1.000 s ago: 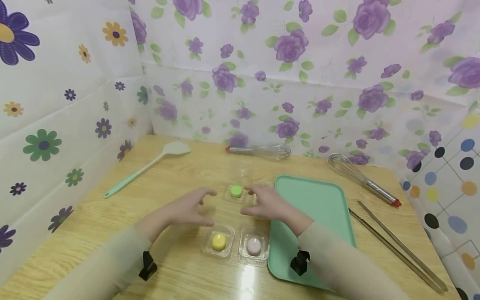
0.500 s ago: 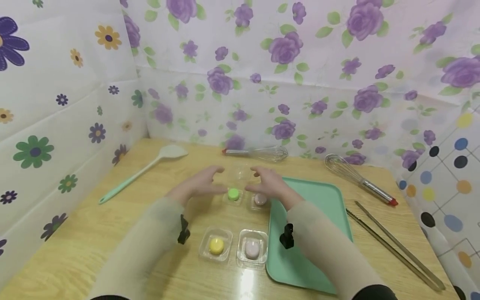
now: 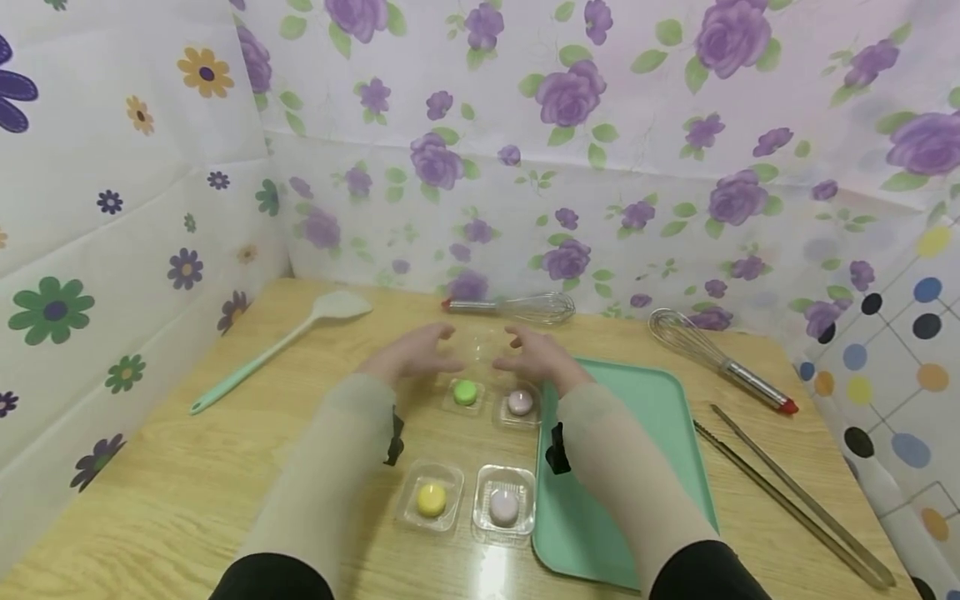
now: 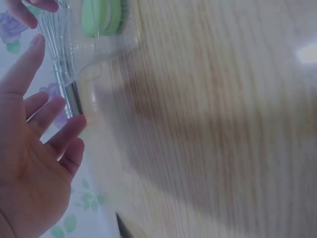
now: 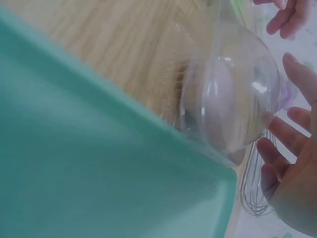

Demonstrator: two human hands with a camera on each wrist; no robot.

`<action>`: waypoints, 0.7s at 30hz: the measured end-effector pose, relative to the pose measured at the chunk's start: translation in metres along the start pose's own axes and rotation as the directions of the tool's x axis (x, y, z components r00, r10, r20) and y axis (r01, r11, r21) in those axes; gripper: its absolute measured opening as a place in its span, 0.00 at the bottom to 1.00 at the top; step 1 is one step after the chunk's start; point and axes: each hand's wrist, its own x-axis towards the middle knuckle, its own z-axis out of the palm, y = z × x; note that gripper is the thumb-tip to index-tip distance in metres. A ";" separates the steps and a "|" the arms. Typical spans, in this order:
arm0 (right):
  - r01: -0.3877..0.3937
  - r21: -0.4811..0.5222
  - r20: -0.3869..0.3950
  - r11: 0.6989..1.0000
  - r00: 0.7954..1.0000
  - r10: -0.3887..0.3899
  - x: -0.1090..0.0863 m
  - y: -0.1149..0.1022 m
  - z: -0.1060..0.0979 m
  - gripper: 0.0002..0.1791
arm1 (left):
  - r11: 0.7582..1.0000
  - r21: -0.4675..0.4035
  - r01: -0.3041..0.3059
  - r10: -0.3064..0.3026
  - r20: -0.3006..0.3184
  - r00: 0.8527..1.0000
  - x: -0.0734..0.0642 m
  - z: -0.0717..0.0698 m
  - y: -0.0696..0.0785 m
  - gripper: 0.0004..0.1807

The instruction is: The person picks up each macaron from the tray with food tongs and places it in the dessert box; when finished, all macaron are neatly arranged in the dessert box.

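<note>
In the head view my left hand and right hand face each other above the table, fingers spread and slightly bent, with no object visibly held. Between and beyond them stands a hard-to-see clear plastic dome. Just in front of the hands are a green macaron and a pale pinkish macaron, each in a clear plastic box. The left wrist view shows the green macaron inside its clear box. In the right wrist view a clear domed box with a pale macaron is close to my right fingers; contact is unclear.
Nearer lie a yellow macaron and a lilac macaron in clear boxes. A green tray sits at right, partly under my right forearm. Around are a spatula, two whisks and metal tongs.
Both hands have moved away from the body, past the green macaron towards the dome. The pinkish macaron, earlier hidden by my right hand, now shows. The head view has shifted slightly.
</note>
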 end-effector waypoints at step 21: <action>0.030 0.148 -0.012 0.988 1.000 -0.029 0.009 -0.009 0.002 0.42 | 0.995 -0.083 -0.060 0.054 -0.077 0.996 0.009 -0.002 0.004 0.39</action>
